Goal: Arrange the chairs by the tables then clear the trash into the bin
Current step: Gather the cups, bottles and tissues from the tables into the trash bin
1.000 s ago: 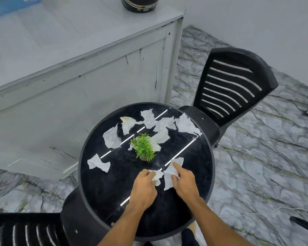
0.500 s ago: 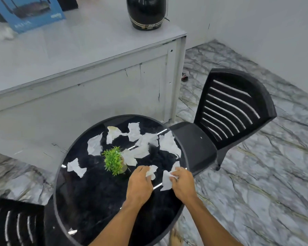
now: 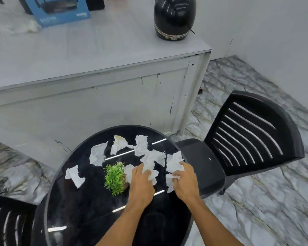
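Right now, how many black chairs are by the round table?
2. The right chair stands right of the table; the left chair shows partly at bottom left. Others may be hidden.

Losing most of the near chair (image 3: pixel 7 226) past the lower left corner, only slats showing. Cutting off the round table (image 3: pixel 89 210) at the bottom edge. Clipping the blue box (image 3: pixel 60 13) and the black helmet (image 3: pixel 174 18) at the top edge. Covering part of a crumpled tissue (image 3: pixel 152 176) under the left hand (image 3: pixel 140 187); burying the right hand (image 3: pixel 185 183) fingertips in a second tissue (image 3: pixel 169 183). Blurring something white, possibly plastic wrap (image 3: pixel 11 25), top left. Leaving the helmet's band lettering too small to read.
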Demonstrator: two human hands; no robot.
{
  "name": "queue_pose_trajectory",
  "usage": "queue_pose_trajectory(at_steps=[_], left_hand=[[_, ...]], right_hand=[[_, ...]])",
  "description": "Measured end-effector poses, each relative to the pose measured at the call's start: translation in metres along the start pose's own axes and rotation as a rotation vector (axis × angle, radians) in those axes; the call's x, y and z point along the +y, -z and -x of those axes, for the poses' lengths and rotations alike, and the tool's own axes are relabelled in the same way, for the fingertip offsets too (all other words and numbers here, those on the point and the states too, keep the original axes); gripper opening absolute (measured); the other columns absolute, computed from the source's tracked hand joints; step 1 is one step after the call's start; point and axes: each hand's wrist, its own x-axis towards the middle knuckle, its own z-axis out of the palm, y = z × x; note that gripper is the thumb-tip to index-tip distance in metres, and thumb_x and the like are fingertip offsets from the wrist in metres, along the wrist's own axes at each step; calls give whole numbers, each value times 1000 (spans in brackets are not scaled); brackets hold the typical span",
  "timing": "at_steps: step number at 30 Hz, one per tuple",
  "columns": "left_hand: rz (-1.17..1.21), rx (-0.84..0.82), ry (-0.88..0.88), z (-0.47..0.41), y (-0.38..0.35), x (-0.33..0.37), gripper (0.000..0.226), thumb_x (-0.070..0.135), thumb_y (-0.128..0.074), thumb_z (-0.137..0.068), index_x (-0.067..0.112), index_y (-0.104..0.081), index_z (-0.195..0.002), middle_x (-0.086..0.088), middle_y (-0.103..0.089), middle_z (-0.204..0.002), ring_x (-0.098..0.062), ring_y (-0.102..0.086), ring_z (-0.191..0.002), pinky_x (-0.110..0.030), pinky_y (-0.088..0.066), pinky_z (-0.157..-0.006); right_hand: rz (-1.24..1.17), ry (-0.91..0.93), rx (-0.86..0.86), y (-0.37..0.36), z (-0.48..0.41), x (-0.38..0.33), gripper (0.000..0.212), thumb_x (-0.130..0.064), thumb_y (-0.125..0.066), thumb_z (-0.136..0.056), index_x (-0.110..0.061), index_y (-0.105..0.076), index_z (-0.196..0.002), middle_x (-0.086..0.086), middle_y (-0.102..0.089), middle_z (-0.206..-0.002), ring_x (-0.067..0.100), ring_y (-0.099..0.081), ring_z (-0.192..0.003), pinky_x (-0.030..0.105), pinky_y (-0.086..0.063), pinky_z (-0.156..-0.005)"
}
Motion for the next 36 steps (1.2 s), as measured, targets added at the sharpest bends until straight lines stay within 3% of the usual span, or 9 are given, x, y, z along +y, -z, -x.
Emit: queue_pose_trajectory(at_steps=[5,8,10,14,16,20,26,32,36], left_hand=[[-172,-68,38,-23,-10,-1,34,10,-56,-87,20,-62,-119,-4,-39,-148,-22,-30,-133,-31,-29,-110],[-191,-112,31,-25,-17,-6,34,10,-57,-88,20,-60,-121,5,-57,-128,-18,-41,-121,-28,-33,-104],[-156,-113,42,-24,-22,-5,34,8,-57,-89,20,-61,-121,5,-60,-123,-16,-44,-117,-26,-37,-100],[-84,-26,-24,-18,-26,4,40,6,-64,-85,18,-63,-123,6,-64,-114,-16,-51,-109,-25,-42,-98],[-29,62,-51,-18,-27,12,45,7,-69,-78,18,-64,-121,7,-66,-107,-16,-55,-101,-28,-46,-93],[210,235,132,-34,-22,34,42,10,-63,-88,19,-60,-129,8,-60,-121,-8,-52,-113,-20,-38,-100],[157,95,423,-74,-37,49,49,-1,-57,-87,17,-54,-132,6,-44,-139,-18,-53,-117,-21,-41,-92],[-137,-5,444,-62,-56,51,40,-5,-48,-71,16,-64,-102,2,-63,-94,-19,-47,-90,-30,-45,-71],[-79,69,480,-54,-51,56,40,-3,-54,-76,17,-66,-108,3,-64,-91,-22,-51,-103,-32,-46,-84]], right_hand=[[119,40,-192,-4,-29,5,25,-16,-60,-95,-18,-70,-118,-7,-34,-154,16,-26,-145,26,-34,-110],[96,7,-215,-9,-33,6,22,-7,-63,-87,-24,-65,-102,-3,-59,-117,18,-60,-108,28,-52,-88],[109,12,-214,-12,-38,10,24,-2,-59,-87,-20,-67,-99,0,-63,-104,18,-62,-97,32,-54,-83],[83,80,-237,-18,-54,13,56,1,-56,-87,-22,-52,-138,-3,-63,-107,13,-58,-94,21,-47,-76],[103,164,-251,-18,-60,16,38,-1,-55,-87,-17,-65,-120,-2,-61,-99,13,-54,-85,16,-39,-67],[106,194,-246,-26,-63,31,17,-8,-54,-88,-16,-68,-91,-4,-65,-95,8,-59,-79,24,-47,-67],[7,271,-214,-9,-66,51,31,1,-58,-75,-21,-77,-85,-10,-69,-84,15,-52,-84,28,-49,-67],[-82,294,-310,13,-78,53,31,-3,-57,-84,-26,-74,-97,-11,-70,-94,15,-58,-87,27,-47,-78],[-147,274,-281,19,-92,38,25,-6,-59,-86,-20,-73,-101,-6,-71,-94,14,-62,-88,27,-51,-78]])
